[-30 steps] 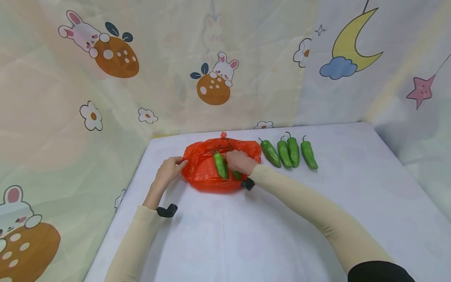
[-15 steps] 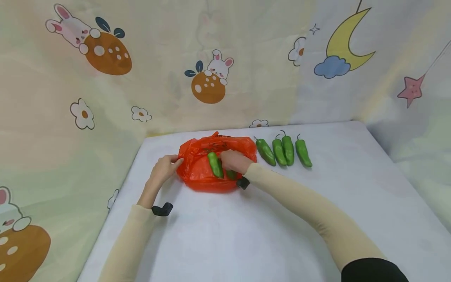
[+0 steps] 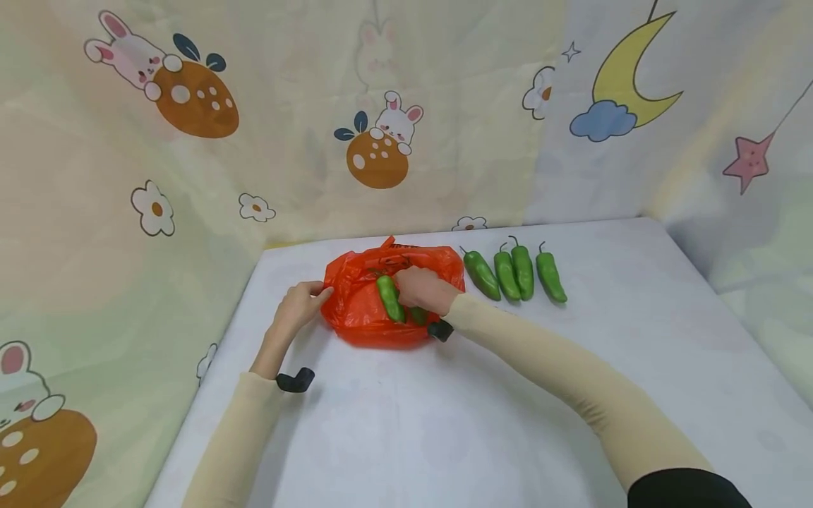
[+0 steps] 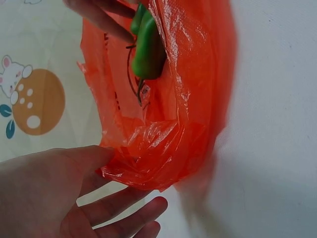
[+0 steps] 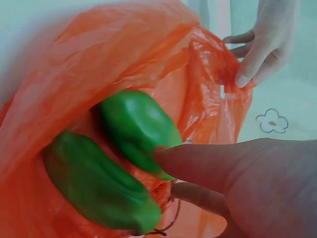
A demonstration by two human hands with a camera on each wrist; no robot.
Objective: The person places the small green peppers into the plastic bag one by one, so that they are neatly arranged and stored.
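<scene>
A red plastic bag [image 3: 356,331] lies with its mouth spread at the back of the table. My left hand [image 3: 298,305] pinches the bag's left edge between thumb and fingers. Reaching in from the right, my right hand [image 3: 424,288] grips a green pepper [image 3: 390,300] near its stem end. In the right wrist view the thumb presses on this green pepper [image 5: 141,126], with the other fingers partly hidden below it. A second green pepper [image 5: 99,183] lies beside it in the bag, mostly hidden by the right hand in the head view.
To the right of the bag several green peppers [image 3: 522,274] lie side by side on the white tablecloth [image 3: 394,437], stems toward the back. A printed cloth wall [image 3: 305,141] rises right behind the table's far edge.
The fingers of my right hand have moved slightly left, closer against the pepper. My left hand keeps its hold on the bag. The head view has shifted a little.
</scene>
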